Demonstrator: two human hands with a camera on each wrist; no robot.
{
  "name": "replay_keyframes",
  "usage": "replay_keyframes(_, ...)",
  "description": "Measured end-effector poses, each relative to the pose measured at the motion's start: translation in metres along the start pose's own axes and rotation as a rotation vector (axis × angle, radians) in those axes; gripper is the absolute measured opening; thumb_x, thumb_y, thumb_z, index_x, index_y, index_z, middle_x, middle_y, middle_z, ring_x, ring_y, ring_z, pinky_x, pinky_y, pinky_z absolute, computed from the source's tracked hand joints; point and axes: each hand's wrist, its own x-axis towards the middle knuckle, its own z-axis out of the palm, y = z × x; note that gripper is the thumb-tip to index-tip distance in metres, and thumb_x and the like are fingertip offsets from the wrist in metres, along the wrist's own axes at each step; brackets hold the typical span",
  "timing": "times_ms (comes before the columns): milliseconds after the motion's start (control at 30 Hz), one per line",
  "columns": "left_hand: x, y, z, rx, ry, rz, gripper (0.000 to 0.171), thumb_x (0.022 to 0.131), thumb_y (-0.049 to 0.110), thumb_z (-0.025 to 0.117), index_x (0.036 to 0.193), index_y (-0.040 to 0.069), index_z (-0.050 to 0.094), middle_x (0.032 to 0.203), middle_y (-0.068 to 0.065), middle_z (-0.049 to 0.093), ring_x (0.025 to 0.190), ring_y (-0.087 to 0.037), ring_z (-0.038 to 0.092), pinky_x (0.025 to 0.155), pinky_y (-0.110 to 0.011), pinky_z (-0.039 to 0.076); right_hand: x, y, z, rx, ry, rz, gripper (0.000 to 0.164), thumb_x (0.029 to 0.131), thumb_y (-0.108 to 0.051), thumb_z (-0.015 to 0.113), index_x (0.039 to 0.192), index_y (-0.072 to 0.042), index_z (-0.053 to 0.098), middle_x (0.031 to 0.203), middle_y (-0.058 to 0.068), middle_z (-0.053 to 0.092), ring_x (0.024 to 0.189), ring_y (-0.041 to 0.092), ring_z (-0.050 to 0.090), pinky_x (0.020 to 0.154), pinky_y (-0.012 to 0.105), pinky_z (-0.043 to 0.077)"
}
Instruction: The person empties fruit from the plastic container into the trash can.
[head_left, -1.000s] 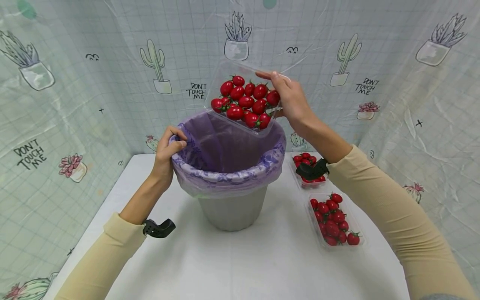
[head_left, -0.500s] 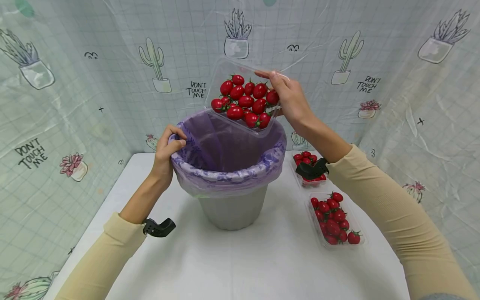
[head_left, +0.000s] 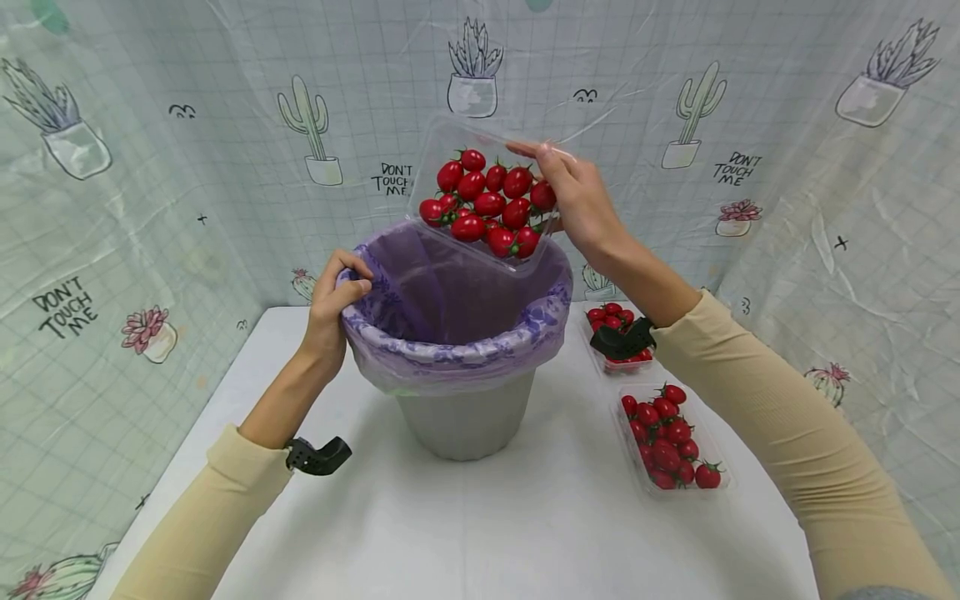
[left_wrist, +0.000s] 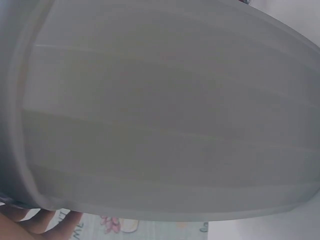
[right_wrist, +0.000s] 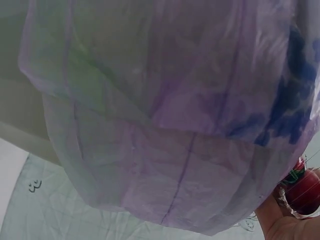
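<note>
Little change over 1 second: left hand grips rim of bin through bag, fingers curled; right hand pinches tilted box, tomatoes still inside.

Head: looks forward-down over counter. Left wrist: close on waste bin. Right wrist: close on purple liner. Both shared with head, mid-frame.

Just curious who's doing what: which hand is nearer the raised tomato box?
Right. The right hand grips the raised tomato box at its right end; the left hand is farther, holding the lined bin by its left rim.
</note>
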Motion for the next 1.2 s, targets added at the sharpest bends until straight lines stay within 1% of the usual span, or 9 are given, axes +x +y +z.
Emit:
replay_keyframes(133, -0.0009, 0.0005, 0.0005, 0.001, 0.002, 0.0, 0.019, 0.082, 0.008, 0.047, 0.091, 0.019, 0.059, 0.1, 0.0, 0.052, 0.099, -0.019, 0.045, 0.086, -0.029, 0.034, -0.0007, 0.0009, -0.0002, 0.011, -0.007, -0.011, 0.046, 0.11, -0.044, 0.036, 0.144, -0.026, 0.061, 0.131, 0.013, 0.07, 0.106, 0.019, 0.074, 0.068, 0.032, 0.063)
replay_keyframes(400, -0.0015, 0.0019, 0.0019, 0.002, 0.001, 0.002, 0.018, 0.082, 0.008, 0.048, 0.092, 0.019, 0.059, 0.1, 0.0, 0.052, 0.099, -0.019, 0.045, 0.087, -0.03, 0.034, -0.0009, -0.0001, -0.0011, -0.004, -0.013, -0.02, 0.046, 0.11, -0.043, 0.036, 0.146, -0.025, 0.06, 0.144, 0.008, 0.063, 0.116, 0.023, 0.071, 0.07, 0.031, 0.063)
replay_keyframes(633, -0.0018, 0.0018, 0.0016, -0.001, 0.003, -0.004, 0.018, 0.083, 0.008, 0.047, 0.091, 0.019, 0.059, 0.1, 0.0, 0.051, 0.099, -0.019, 0.045, 0.086, -0.031, 0.035, -0.0002, -0.0014, -0.0022, -0.019, -0.005, -0.039, 0.046, 0.111, -0.042, 0.036, 0.145, -0.025, 0.06, 0.146, 0.004, 0.063, 0.118, 0.021, 0.07, 0.074, 0.03, 0.062)
replay_keyframes(800, -0.0019, 0.0017, 0.0017, -0.004, 0.001, -0.002, 0.018, 0.083, 0.008, 0.047, 0.092, 0.019, 0.059, 0.101, 0.0, 0.051, 0.099, -0.019, 0.045, 0.086, -0.031, 0.035, 0.0005, -0.0027, -0.003, -0.025, -0.004, -0.054, 0.045, 0.111, -0.041, 0.037, 0.145, -0.025, 0.061, 0.144, 0.006, 0.064, 0.115, 0.02, 0.072, 0.07, 0.028, 0.062)
replay_keyframes(900, -0.0018, 0.0016, 0.0019, -0.004, 0.002, 0.0, 0.018, 0.082, 0.008, 0.047, 0.092, 0.019, 0.059, 0.101, 0.0, 0.051, 0.098, -0.02, 0.045, 0.086, -0.03, 0.035, 0.001, -0.0041, -0.0031, -0.033, 0.0, -0.066, 0.045, 0.111, -0.04, 0.037, 0.145, -0.024, 0.061, 0.144, 0.005, 0.064, 0.115, 0.02, 0.072, 0.072, 0.028, 0.062)
replay_keyframes(1000, -0.0016, 0.0013, 0.0021, -0.004, 0.002, 0.003, 0.018, 0.082, 0.008, 0.047, 0.092, 0.018, 0.059, 0.1, -0.001, 0.051, 0.097, -0.02, 0.045, 0.085, -0.031, 0.035, 0.0012, -0.0056, -0.0028, -0.034, -0.001, -0.082, 0.045, 0.111, -0.038, 0.038, 0.145, -0.021, 0.061, 0.149, 0.001, 0.06, 0.126, 0.018, 0.067, 0.089, 0.03, 0.06)
replay_keyframes(1100, -0.0012, 0.0009, 0.0021, -0.003, 0.002, 0.005, 0.018, 0.083, 0.009, 0.048, 0.092, 0.018, 0.06, 0.1, -0.001, 0.051, 0.097, -0.02, 0.045, 0.085, -0.031, 0.035, 0.0014, -0.0067, -0.0022, -0.036, -0.002, -0.097, 0.045, 0.111, -0.037, 0.039, 0.145, -0.018, 0.061, 0.152, 0.0, 0.057, 0.138, 0.015, 0.057, 0.109, 0.033, 0.051)
replay_keyframes(1133, -0.001, 0.0007, 0.0021, -0.003, 0.001, 0.005, 0.018, 0.083, 0.009, 0.048, 0.092, 0.018, 0.06, 0.1, -0.001, 0.051, 0.097, -0.02, 0.045, 0.084, -0.031, 0.035, 0.0016, -0.0072, -0.002, -0.042, -0.001, -0.102, 0.045, 0.111, -0.037, 0.039, 0.145, -0.017, 0.061, 0.153, 0.0, 0.056, 0.141, 0.013, 0.053, 0.114, 0.033, 0.046)
replay_keyframes(1200, -0.0008, 0.0004, 0.0018, -0.001, 0.0, 0.005, 0.018, 0.083, 0.009, 0.048, 0.092, 0.018, 0.059, 0.1, -0.001, 0.051, 0.096, -0.02, 0.045, 0.084, -0.031, 0.035, 0.0018, -0.0074, -0.0018, -0.056, 0.002, -0.109, 0.045, 0.111, -0.036, 0.039, 0.145, -0.016, 0.06, 0.154, 0.0, 0.056, 0.144, 0.011, 0.049, 0.118, 0.032, 0.041)
